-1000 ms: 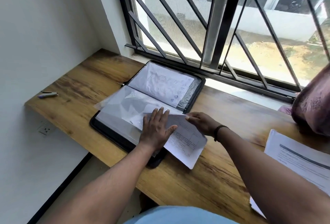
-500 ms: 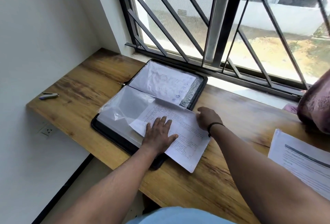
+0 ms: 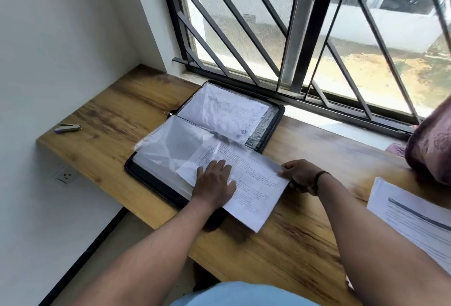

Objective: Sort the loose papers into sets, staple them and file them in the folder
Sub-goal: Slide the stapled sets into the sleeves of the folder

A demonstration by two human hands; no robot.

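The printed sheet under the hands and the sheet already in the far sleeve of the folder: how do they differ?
The printed sheet lies half out of the folder, overhanging the wooden desk; the filed sheet sits wholly inside a clear sleeve. The left hand presses the printed sheet and the right hand pinches its edge; nothing touches the filed sheet. Both are white pages with print.

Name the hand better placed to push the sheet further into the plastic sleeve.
Right. The right hand pinches the printed sheet at its outer edge, free to drive it in. The left hand lies flat, holding down the sleeve on the folder.
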